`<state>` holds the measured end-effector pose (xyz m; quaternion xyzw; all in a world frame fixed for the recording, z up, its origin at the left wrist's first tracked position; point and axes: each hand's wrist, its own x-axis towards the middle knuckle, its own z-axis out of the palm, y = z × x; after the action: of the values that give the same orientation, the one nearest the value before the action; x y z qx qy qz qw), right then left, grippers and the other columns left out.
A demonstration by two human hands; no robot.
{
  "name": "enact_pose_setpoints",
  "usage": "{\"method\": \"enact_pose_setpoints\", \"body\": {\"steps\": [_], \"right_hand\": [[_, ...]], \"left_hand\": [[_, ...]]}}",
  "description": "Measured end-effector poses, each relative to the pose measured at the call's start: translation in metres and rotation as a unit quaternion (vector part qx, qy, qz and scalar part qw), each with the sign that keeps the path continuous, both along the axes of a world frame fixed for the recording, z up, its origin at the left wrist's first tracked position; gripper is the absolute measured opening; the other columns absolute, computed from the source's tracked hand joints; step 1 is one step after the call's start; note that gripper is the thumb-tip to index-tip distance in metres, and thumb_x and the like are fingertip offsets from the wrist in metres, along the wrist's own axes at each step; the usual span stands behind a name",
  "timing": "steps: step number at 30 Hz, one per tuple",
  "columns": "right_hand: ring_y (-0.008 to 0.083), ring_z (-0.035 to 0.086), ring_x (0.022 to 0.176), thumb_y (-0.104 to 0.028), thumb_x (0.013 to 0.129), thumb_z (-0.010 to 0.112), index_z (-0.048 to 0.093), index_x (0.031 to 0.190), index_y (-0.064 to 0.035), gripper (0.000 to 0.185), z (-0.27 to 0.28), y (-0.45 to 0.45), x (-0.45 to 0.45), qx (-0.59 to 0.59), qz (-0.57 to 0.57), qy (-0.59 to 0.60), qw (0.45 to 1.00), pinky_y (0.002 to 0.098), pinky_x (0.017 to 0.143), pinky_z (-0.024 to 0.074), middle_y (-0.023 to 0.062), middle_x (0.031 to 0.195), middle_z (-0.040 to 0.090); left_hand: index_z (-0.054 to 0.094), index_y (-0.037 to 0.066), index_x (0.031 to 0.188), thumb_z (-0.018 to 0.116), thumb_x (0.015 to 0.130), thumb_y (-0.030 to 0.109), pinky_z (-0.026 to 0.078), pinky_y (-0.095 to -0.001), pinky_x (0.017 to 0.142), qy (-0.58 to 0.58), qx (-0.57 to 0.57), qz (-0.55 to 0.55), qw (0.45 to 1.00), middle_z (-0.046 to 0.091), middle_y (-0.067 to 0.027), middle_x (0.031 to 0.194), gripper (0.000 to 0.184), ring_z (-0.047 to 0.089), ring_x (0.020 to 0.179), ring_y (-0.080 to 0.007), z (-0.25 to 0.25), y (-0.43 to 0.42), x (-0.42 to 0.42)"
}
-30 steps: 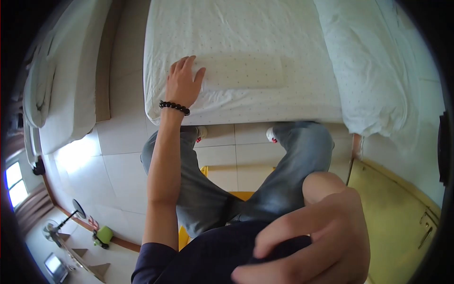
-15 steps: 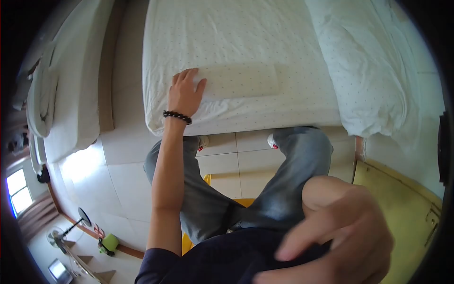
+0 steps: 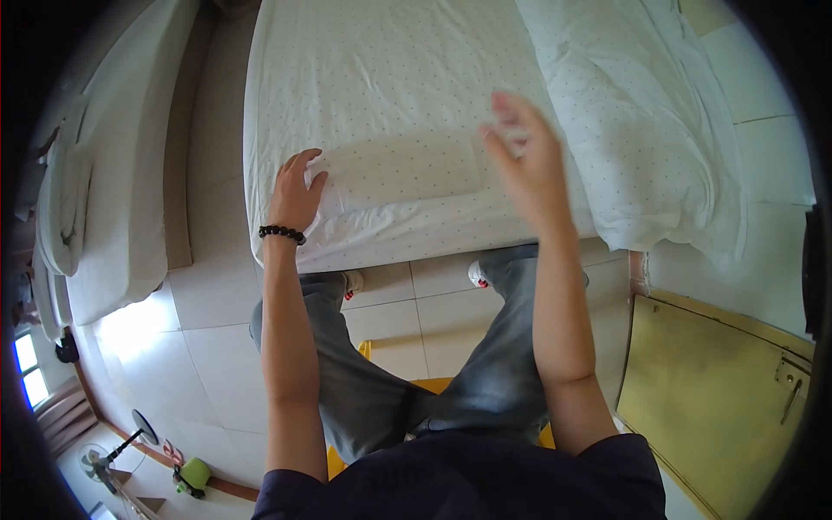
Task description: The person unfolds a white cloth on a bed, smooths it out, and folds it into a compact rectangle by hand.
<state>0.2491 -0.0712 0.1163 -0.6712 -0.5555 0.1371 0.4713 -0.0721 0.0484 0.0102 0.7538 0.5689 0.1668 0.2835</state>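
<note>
A flat, pale rectangle (image 3: 399,169), with the dots of the cloth showing on or through it, lies near the bed's front edge; I cannot make out what it is. My left hand (image 3: 296,192), with a black bead bracelet (image 3: 282,234) at the wrist, rests at its left end, fingers slightly bent and thumb apart. Over the bed, right of the rectangle, my right hand (image 3: 530,156) is raised and a little blurred. Its fingers are spread with nothing in them. White dotted bedding (image 3: 381,78) lies under both hands.
A bunched white quilt (image 3: 641,156) runs along the bed's right side. Another bed (image 3: 121,199) stands across a tiled gap at left. I sit on a yellow seat (image 3: 431,385). A yellowish door (image 3: 702,390) is at lower right, a fan (image 3: 94,459) at lower left.
My right hand has moved from close in front of the camera, at lower right, out over the bed. My left hand stays at the rectangle's left end. The whole view has shifted slightly.
</note>
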Motion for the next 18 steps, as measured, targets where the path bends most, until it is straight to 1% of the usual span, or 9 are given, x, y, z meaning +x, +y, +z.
{"method": "enact_pose_setpoints", "body": {"steps": [1, 2, 3, 4, 8, 9, 13, 14, 18], "right_hand": [[0.0212, 0.071, 0.099, -0.018, 0.1, 0.071, 0.065, 0.135, 0.0068, 0.043, -0.035, 0.0, 0.005, 0.001, -0.001, 0.0, 1.0, 0.0318, 0.086, 0.0567, 0.0171, 0.113, 0.076], [0.0239, 0.071, 0.101, -0.023, 0.099, 0.072, 0.064, 0.136, 0.0062, 0.048, -0.068, -0.002, 0.01, -0.106, -0.026, 0.041, 0.993, 0.0334, 0.088, 0.0567, 0.0176, 0.116, 0.075], [0.0267, 0.071, 0.104, -0.029, 0.098, 0.073, 0.062, 0.138, 0.0056, 0.054, -0.086, -0.002, 0.013, -0.214, -0.05, 0.083, 0.972, 0.035, 0.091, 0.0567, 0.018, 0.119, 0.074], [0.0267, 0.071, 0.104, -0.029, 0.098, 0.073, 0.062, 0.138, 0.0056, 0.054, -0.092, 0.001, 0.017, -0.218, -0.049, 0.085, 0.971, 0.035, 0.091, 0.0567, 0.018, 0.119, 0.074], [0.0273, 0.072, 0.103, -0.031, 0.097, 0.076, 0.063, 0.137, 0.006, 0.056, -0.1, 0.029, 0.036, -0.297, -0.016, 0.11, 0.948, 0.0349, 0.089, 0.0581, 0.0173, 0.118, 0.075], [0.0273, 0.072, 0.103, -0.031, 0.097, 0.076, 0.063, 0.137, 0.006, 0.056, -0.104, 0.036, 0.037, -0.295, -0.013, 0.108, 0.949, 0.0349, 0.089, 0.0581, 0.0173, 0.118, 0.075], [0.026, 0.072, 0.096, -0.025, 0.094, 0.079, 0.066, 0.134, 0.0057, 0.052, -0.122, 0.053, 0.036, -0.311, 0.023, 0.111, 0.944, 0.0336, 0.086, 0.0573, 0.016, 0.112, 0.075], [0.026, 0.072, 0.096, -0.025, 0.094, 0.079, 0.066, 0.134, 0.0057, 0.052, -0.124, 0.053, 0.038, -0.311, 0.022, 0.113, 0.943, 0.0336, 0.086, 0.0573, 0.016, 0.112, 0.075], [0.0189, 0.066, 0.088, -0.02, 0.091, 0.082, 0.07, 0.126, 0.0028, 0.043, -0.118, 0.053, 0.04, -0.326, 0.091, 0.079, 0.938, 0.0284, 0.08, 0.0529, 0.011, 0.102, 0.073]], "left_hand": [[0.066, 0.008, 0.139, 0.067, 0.101, 0.013, 0.048, -0.0412, 0.114, 0.006, -0.012, -0.002, 1.0, 0.063, -0.0116, 0.146, 0.039, 0.057, 0.134, -0.0337, 0.004, 0.001, 0.001], [0.066, 0.008, 0.139, 0.066, 0.101, 0.013, 0.048, -0.041, 0.114, 0.014, -0.025, -0.003, 1.0, 0.063, -0.0116, 0.146, 0.038, 0.058, 0.133, -0.0338, 0.006, 0.001, 0.001], [0.066, 0.008, 0.138, 0.066, 0.101, 0.013, 0.049, -0.0407, 0.114, 0.023, -0.04, -0.003, 0.999, 0.063, -0.0116, 0.146, 0.038, 0.058, 0.132, -0.0339, 0.006, -0.001, 0.0], [0.066, 0.008, 0.138, 0.066, 0.101, 0.013, 0.049, -0.0407, 0.114, 0.025, -0.043, -0.003, 0.999, 0.063, -0.0116, 0.146, 0.038, 0.058, 0.132, -0.0339, 0.002, -0.003, -0.002], [0.069, 0.009, 0.135, 0.067, 0.101, 0.015, 0.05, -0.0398, 0.111, 0.031, 0.041, -0.029, 0.998, 0.066, -0.0113, 0.139, 0.034, 0.059, 0.128, -0.0327, -0.018, 0.005, 0.0], [0.069, 0.009, 0.135, 0.067, 0.101, 0.015, 0.05, -0.0398, 0.111, 0.03, 0.044, -0.026, 0.998, 0.066, -0.0113, 0.139, 0.034, 0.059, 0.128, -0.0327, -0.019, 0.007, 0.001], [0.072, 0.009, 0.127, 0.07, 0.099, 0.012, 0.051, -0.0393, 0.106, 0.055, 0.046, -0.034, 0.997, 0.07, -0.0106, 0.13, 0.028, 0.061, 0.12, -0.0313, -0.025, 0.011, 0.006], [0.072, 0.009, 0.127, 0.07, 0.099, 0.012, 0.051, -0.0393, 0.106, 0.056, 0.045, -0.035, 0.997, 0.07, -0.0106, 0.13, 0.028, 0.061, 0.12, -0.0313, -0.024, 0.012, 0.004], [0.074, 0.009, 0.123, 0.072, 0.097, 0.007, 0.052, -0.0391, 0.102, -0.014, -0.036, -0.057, 0.998, 0.073, -0.0089, 0.121, 0.026, 0.063, 0.115, -0.0302, -0.002, 0.013, -0.006]]}}
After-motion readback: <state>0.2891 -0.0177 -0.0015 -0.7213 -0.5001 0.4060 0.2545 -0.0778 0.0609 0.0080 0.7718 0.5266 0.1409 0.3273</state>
